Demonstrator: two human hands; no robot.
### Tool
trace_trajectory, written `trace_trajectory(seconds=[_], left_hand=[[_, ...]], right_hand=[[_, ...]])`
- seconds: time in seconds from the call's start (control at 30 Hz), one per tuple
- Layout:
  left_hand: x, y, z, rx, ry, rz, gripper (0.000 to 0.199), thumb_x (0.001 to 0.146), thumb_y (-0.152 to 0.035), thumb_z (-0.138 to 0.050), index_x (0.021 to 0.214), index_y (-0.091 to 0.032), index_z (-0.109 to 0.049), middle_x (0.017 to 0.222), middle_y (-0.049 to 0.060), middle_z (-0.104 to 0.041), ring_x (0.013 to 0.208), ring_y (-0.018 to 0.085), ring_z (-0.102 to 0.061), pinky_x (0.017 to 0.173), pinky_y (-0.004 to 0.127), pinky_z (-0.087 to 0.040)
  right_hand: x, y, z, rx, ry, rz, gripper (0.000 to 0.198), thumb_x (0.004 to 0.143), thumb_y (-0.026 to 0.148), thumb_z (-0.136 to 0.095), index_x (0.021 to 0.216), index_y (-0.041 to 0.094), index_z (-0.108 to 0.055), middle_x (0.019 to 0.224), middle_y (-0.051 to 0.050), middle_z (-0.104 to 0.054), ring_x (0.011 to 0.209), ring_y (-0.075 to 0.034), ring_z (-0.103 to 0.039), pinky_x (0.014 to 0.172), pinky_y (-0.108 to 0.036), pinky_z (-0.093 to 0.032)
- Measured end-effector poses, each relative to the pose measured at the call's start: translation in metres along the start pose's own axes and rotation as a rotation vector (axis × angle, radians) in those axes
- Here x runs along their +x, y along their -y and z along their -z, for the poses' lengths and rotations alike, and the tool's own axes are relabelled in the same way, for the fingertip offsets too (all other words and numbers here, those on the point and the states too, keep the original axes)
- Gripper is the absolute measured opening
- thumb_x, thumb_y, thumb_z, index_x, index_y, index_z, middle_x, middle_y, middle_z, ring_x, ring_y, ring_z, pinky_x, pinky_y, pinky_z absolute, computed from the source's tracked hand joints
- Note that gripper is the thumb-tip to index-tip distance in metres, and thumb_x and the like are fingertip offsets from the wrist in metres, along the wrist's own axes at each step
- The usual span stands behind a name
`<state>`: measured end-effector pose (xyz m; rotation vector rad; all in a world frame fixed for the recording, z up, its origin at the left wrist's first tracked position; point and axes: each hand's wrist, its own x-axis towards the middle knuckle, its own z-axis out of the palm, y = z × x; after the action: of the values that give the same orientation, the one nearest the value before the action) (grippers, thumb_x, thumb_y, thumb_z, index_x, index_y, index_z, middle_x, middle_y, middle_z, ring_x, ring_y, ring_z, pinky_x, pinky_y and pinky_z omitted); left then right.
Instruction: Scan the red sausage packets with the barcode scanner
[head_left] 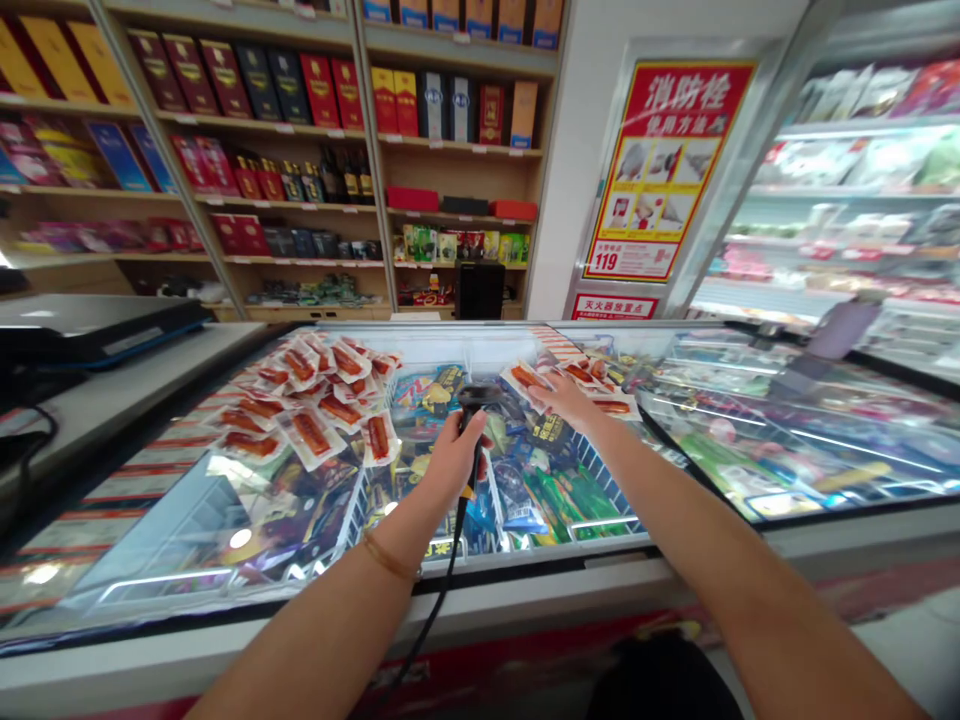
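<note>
My left hand is wrapped round the handle of a black barcode scanner, held above the glass lid of a chest freezer. Its black cord hangs down toward me. Over on the right, my right hand has its fingers closed at the edge of a clear vacuum pack of reddish-brown meat; the fingertips are partly hidden. Several similar packs lie beside that hand on the glass. A larger heap of these packs is spread on the left part of the lid.
Under the glass lid are wire baskets with colourful frozen packages. A flat dark-topped device rests on the left counter. Shelves of boxes stand behind, with a red fire-hydrant poster and a lit display fridge to the right.
</note>
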<state>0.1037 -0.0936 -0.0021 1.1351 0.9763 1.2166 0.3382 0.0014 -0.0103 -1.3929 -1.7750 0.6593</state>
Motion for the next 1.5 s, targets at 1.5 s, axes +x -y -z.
trace_trajectory(seconds=[1.5], left_hand=[[-0.008, -0.005, 0.001, 0.106, 0.197, -0.081, 0.047, 0.076, -0.062, -0.065, 0.085, -0.022, -0.043, 0.068, -0.003, -0.061, 0.036, 0.007, -0.049, 0.035, 0.021, -0.034]], right_hand=[[-0.014, 0.006, 0.005, -0.19, -0.322, 0.203, 0.033, 0.075, 0.036, -0.067, 0.104, 0.021, -0.066, 0.105, -0.006, -0.071, 0.101, -0.028, -0.065, 0.094, -0.044, -0.049]])
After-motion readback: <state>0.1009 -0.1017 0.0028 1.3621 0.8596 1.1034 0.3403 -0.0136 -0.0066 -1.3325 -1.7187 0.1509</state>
